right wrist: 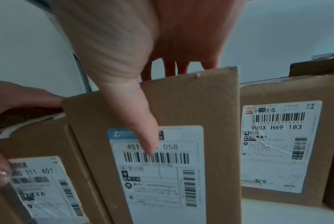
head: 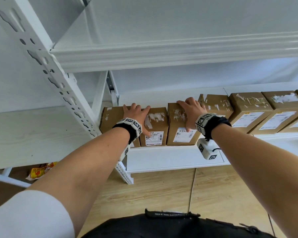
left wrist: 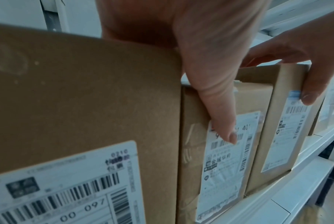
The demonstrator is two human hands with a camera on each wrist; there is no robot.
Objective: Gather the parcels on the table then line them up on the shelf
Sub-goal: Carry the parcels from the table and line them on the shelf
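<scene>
Several brown cardboard parcels with white labels stand in a row on the white shelf (head: pixel 170 157). My left hand (head: pixel 136 114) lies flat across the tops of the leftmost parcel (head: pixel 110 121) and the second parcel (head: pixel 159 124). Its thumb (left wrist: pixel 215 106) points down the second parcel's (left wrist: pixel 192 151) front label. My right hand (head: pixel 190 110) rests on top of the third parcel (head: pixel 176 127), its thumb (right wrist: pixel 139 121) straight down on that parcel's (right wrist: pixel 191 103) label. A fourth parcel (right wrist: pixel 277 94) stands just right of it, set further back.
More parcels (head: pixel 248 110) continue the row to the right. An upper shelf board (head: pixel 162 55) hangs close overhead and a perforated white upright (head: pixel 46 66) stands at the left. Left of it lies a white surface (head: pixel 33 134), with yellow packets (head: pixel 40 170) below. Wooden floor (head: pixel 162 194) lies underneath.
</scene>
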